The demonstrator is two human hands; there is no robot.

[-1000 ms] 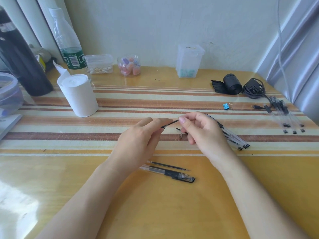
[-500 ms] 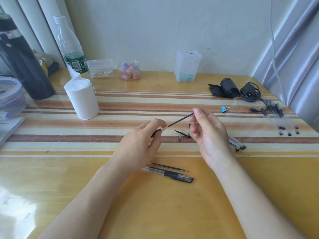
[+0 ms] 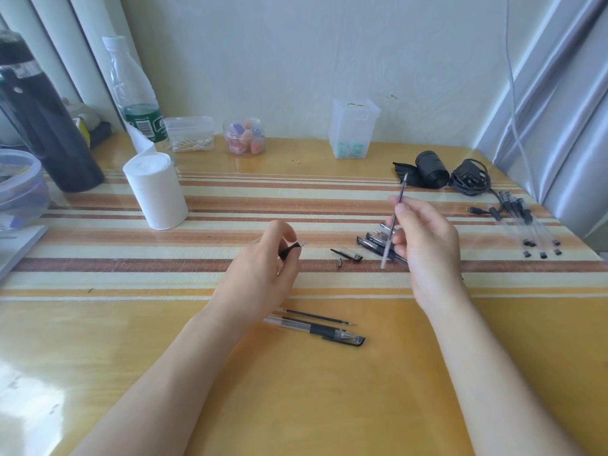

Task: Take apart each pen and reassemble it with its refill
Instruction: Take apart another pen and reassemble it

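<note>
Two light parts: your right hand [image 3: 427, 245] pinches the thin, probably bendy refill [image 3: 402, 189] mid-length. At nine o'clock, your left hand [image 3: 260, 274] pinches the small, likely slippery tip piece [image 3: 289, 250].

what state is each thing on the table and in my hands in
left hand, pinching small black pen part
right hand, pinching refill
refill, bare, tilted near upright, above table
capped pen, cap on, lying flat
loose refill, bare, lying beside capped pen
pen cap, off, lying on table
tissue roll, standing upright
</note>
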